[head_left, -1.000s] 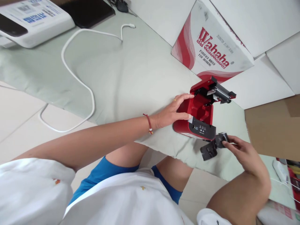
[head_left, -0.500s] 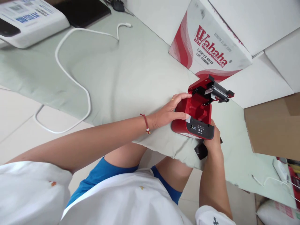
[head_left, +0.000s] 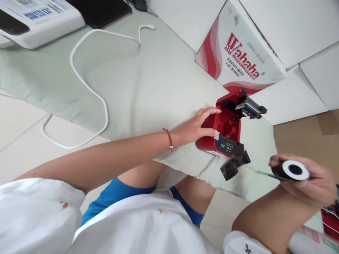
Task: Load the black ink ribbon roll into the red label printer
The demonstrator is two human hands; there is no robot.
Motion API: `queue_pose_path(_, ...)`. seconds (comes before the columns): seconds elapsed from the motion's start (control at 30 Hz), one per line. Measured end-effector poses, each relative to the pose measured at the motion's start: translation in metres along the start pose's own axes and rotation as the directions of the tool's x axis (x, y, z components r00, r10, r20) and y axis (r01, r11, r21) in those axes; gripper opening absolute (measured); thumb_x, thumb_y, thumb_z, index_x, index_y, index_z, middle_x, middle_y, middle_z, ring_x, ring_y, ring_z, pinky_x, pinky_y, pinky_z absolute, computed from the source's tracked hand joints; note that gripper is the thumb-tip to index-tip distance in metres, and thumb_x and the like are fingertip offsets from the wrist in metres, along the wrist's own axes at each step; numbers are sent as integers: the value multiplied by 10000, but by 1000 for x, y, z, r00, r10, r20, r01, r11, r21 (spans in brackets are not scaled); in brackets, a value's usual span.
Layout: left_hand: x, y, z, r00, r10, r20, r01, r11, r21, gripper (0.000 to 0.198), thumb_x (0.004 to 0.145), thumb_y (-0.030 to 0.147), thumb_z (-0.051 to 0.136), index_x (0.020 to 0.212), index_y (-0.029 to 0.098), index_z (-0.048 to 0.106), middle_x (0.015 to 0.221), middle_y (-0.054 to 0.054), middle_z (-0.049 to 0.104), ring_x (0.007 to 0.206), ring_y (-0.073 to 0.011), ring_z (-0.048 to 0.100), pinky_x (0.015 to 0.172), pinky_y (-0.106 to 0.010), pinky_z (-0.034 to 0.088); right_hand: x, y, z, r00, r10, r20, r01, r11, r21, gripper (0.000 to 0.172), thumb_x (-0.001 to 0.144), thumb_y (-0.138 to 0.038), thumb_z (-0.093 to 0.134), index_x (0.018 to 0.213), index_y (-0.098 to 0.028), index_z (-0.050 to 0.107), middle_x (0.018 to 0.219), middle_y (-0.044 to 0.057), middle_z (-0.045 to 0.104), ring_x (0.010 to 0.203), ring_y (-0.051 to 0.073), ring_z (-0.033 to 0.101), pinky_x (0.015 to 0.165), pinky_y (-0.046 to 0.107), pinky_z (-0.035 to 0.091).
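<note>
A red label printer (head_left: 205, 143) with a black control panel stands on the green cloth, its lid (head_left: 245, 102) raised and its inner bay exposed. My left hand (head_left: 196, 130) grips its left side, the thumb near the panel and the fingers along the upper rim. Off to the right, apart from the printer, my right hand (head_left: 316, 180) is closed around a roll (head_left: 303, 170) with a white ring-shaped end and a dark core. A thin dark strip reaches left from the roll. Glossy black crumpled material (head_left: 230, 169) lies just below the printer's front; its kind is unclear.
Behind the printer stands a Wahaha water carton (head_left: 243, 56) against white boxes. A brown cardboard box (head_left: 304, 144) is at the right. A white cable (head_left: 106, 102) loops across the cloth (head_left: 159, 77) and over its edge. A white device (head_left: 53, 28) and black flat object (head_left: 103, 12) lie upper left.
My right hand has moved from beside the printer out to the right, and the roll now shows in it. My left hand stays on the printer. The view has shifted slightly.
</note>
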State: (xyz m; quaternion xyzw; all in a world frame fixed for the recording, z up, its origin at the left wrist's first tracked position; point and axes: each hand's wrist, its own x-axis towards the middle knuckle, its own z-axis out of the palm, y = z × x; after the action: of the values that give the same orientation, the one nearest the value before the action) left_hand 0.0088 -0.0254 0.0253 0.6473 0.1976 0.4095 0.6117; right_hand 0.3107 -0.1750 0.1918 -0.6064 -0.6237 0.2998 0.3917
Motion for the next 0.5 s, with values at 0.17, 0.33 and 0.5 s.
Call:
queue_pose_path(0.17,1,-8,0,998,62,-13,-62,998,-32,648,922,447,721,1528,336,518,1710,-101,442,1658,-327,391,1413,-607,301,48,-12,54,971,222,85,-189,938,-291,458,829,-526,911,1211,-277,869,1080,79,861,830,239,777,712,352,653)
queue_pose_path(0.33,0,-9,-1,998,63,-13,-63,998,-13,683,923,454,724,1557,312,511,1744,-123,406,1713,-341,314,1423,-623,276,87,-5,108,959,260,110,-197,895,-400,475,864,-462,798,1271,-220,829,1086,81,853,816,231,750,745,377,628)
queue_pose_path(0.5,-1,-4,0,999,31,-11,-31,999,-28,717,905,430,734,1570,286,511,1745,-138,385,1722,-345,304,1429,-602,278,98,-3,114,955,228,191,-59,776,-628,453,908,-385,719,1328,-242,808,1164,83,861,958,278,786,878,419,613)
